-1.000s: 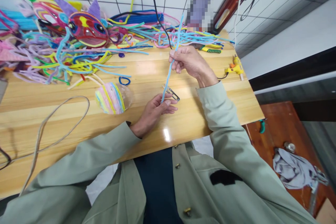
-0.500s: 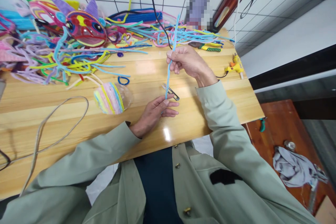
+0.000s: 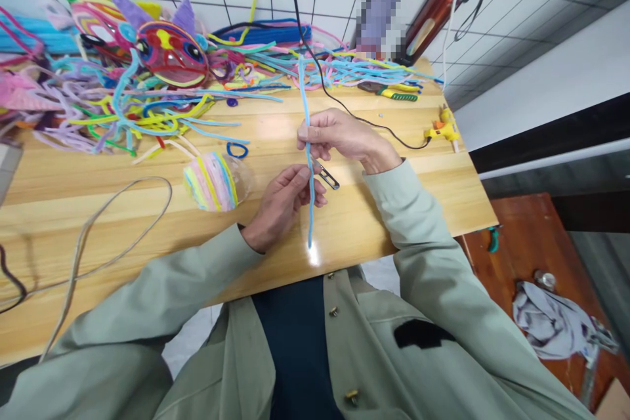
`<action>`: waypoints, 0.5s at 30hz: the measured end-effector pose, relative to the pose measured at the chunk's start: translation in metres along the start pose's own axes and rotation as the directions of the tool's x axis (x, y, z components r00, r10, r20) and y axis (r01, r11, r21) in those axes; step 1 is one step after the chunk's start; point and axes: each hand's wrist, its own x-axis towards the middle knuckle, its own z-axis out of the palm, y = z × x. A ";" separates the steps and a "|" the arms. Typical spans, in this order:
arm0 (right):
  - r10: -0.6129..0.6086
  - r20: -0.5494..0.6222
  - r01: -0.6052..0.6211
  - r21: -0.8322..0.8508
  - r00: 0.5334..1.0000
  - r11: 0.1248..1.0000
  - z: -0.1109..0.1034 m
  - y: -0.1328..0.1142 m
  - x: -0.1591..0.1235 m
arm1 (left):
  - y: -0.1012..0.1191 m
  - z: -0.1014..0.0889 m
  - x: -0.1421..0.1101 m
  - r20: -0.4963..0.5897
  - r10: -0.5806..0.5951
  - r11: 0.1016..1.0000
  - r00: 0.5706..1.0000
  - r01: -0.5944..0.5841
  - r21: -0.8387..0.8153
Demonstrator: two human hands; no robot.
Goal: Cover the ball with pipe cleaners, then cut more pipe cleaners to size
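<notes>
A light blue pipe cleaner [image 3: 304,98] runs nearly upright through both hands. My right hand [image 3: 339,136] pinches it around its middle, between thumb and fingers. Just below, my left hand [image 3: 288,200] grips it too, and its lower end hangs free beneath the fingers. Behind the fingers, small thread snips [image 3: 329,177] lie on the wooden table [image 3: 364,223]. To the left rests a clear rounded form partly wrapped in striped pastel pipe cleaners [image 3: 210,182], beside a small dark blue loop [image 3: 237,149].
Piles of coloured pipe cleaners [image 3: 162,111] spread along the back, with a red mask-like figure [image 3: 172,56] on them. Green-handled pliers [image 3: 398,95], a yellow glue gun [image 3: 443,128] and a red flask [image 3: 443,6] are at the right. A grey cable [image 3: 81,236] loops at the left.
My right hand has come down and closer to my left hand. The pipe cleaner has shifted downward through the left fingers, so its lower end now extends below them.
</notes>
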 end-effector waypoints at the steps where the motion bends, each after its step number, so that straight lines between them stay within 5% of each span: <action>1: -0.012 -0.003 0.012 0.006 1.000 1.000 0.000 0.000 0.000 | -0.001 0.000 0.000 -0.010 0.005 1.000 1.000 -0.006 -0.006; 15: 0.054 -0.021 -0.052 0.085 0.998 0.995 -0.004 0.006 -0.002 | -0.012 -0.006 0.000 -0.013 0.114 0.981 0.993 -0.111 0.159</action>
